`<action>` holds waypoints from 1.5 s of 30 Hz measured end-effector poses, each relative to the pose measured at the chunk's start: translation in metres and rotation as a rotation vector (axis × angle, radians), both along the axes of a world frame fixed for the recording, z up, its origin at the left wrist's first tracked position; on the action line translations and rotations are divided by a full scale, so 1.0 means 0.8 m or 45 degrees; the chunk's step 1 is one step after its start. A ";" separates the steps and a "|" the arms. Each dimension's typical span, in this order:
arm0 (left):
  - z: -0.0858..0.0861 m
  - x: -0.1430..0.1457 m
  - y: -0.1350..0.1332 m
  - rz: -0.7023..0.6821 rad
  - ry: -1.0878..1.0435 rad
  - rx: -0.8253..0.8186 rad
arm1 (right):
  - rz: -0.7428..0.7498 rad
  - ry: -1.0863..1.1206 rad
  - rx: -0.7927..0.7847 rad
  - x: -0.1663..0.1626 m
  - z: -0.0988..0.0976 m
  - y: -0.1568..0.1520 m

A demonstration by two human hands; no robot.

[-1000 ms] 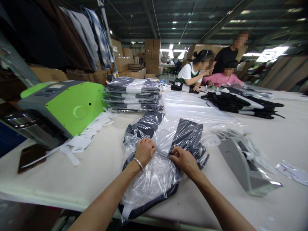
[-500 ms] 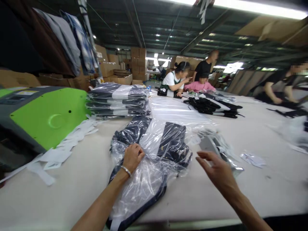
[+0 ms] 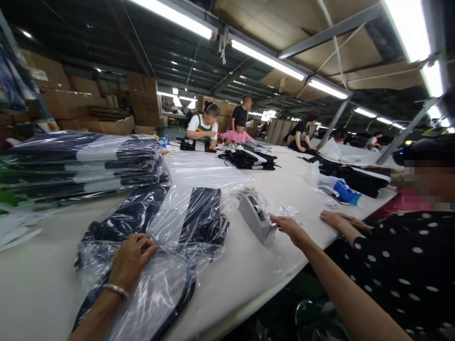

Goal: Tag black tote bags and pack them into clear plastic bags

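My left grip [image 3: 130,258] rests on the dark navy garment in a clear plastic bag [image 3: 204,215], lower left of the frame.

The bag lies flat on the pale tabletop [image 3: 42,279]. My left fingers curl down onto the film, and I cannot tell whether they pinch it. My right grip [image 3: 289,228], centre right, is wide with fingers stretched, holding nothing, just beside the grey tape dispenser [image 3: 254,218]. In the upper left sits a stack of bagged garments [image 3: 81,166]. At the right edge a co-worker's hand [image 3: 341,221] lies flat on the tabletop.
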State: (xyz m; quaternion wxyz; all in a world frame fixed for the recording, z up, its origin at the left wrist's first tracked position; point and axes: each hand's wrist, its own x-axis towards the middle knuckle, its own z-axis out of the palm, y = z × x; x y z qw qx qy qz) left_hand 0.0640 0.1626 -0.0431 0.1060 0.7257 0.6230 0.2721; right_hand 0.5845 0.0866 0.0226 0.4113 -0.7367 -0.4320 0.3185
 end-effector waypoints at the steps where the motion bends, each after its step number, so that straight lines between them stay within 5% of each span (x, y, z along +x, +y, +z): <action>1: 0.001 0.000 0.000 0.007 -0.003 -0.005 | -0.007 0.012 0.017 -0.003 0.000 0.005; 6: 0.003 0.001 -0.002 0.006 -0.017 0.011 | -0.120 0.093 0.171 -0.016 0.009 0.016; 11: 0.000 0.001 0.000 0.018 -0.038 0.017 | -0.231 0.202 0.301 -0.018 0.023 -0.021; 21: 0.004 0.003 -0.001 0.023 -0.024 0.016 | -0.324 0.317 -0.035 -0.010 -0.052 -0.060; 25: 0.010 0.006 -0.007 0.024 -0.037 0.042 | -0.230 0.177 -0.164 0.001 -0.042 -0.072; 27: 0.014 0.009 -0.011 0.013 -0.047 0.059 | -0.011 0.162 -0.189 -0.015 -0.021 -0.073; 30: 0.017 0.012 -0.014 0.048 -0.040 0.073 | 0.551 0.141 -0.204 -0.087 0.027 -0.057; 34: 0.017 0.015 -0.016 0.083 -0.044 0.078 | 1.340 0.274 -0.315 -0.248 0.091 -0.014; 37: 0.017 0.015 -0.017 0.082 -0.062 0.079 | 1.804 0.120 -0.460 -0.360 0.101 0.036; 39: 0.017 0.015 -0.017 0.083 -0.066 0.072 | 1.893 -0.292 -0.442 -0.412 0.088 0.077; 42: 0.015 0.014 -0.015 0.089 -0.060 0.057 | 1.774 -0.871 -0.345 -0.457 0.057 0.138; 45: 0.014 0.014 -0.014 0.097 -0.048 0.043 | 1.680 -1.115 -0.293 -0.476 0.029 0.176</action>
